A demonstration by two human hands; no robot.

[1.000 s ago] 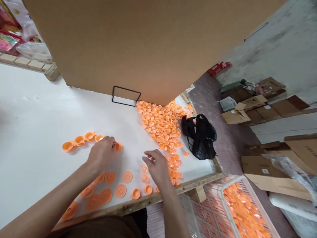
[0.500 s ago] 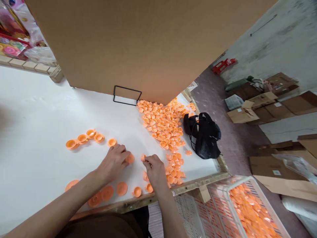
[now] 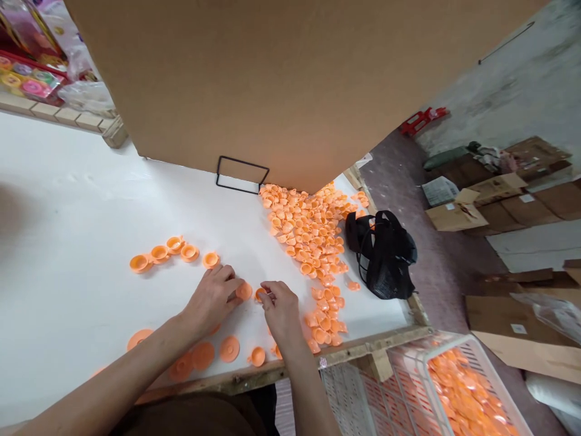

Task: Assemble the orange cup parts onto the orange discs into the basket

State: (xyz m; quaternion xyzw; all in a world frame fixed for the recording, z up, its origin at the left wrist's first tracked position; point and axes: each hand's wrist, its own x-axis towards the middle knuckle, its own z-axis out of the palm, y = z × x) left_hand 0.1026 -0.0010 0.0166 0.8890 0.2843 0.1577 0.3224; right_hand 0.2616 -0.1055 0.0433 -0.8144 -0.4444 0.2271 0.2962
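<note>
Between the fingers of my left hand (image 3: pixel 216 295) is a small orange saucer (image 3: pixel 244 291), held just over the white tabletop (image 3: pixel 91 224). Close to its right, my right hand (image 3: pixel 280 306) pinches a small orange toy cup (image 3: pixel 260 295) by its side. The cup and the saucer are a short gap apart. Up and left of my hands, several cups on saucers (image 3: pixel 158 254) stand in a loose row, with another cup (image 3: pixel 210 260) nearer my left fingers. Loose saucers (image 3: pixel 229 348) lie flat along the front edge, some partly hidden by my left forearm, beside a single cup (image 3: pixel 257 356).
A big pile of orange cups (image 3: pixel 308 224) spreads over the table's right side, against a tall cardboard box (image 3: pixel 272 91). A black bag (image 3: pixel 385 254) lies at the right edge. A white crate (image 3: pixel 431 375) full of orange pieces stands below. A black wire frame (image 3: pixel 242 161) leans on the box.
My right hand has brought the cup left, closer to the saucer in my left hand, and the cup has turned. The whole view has shifted slightly.
</note>
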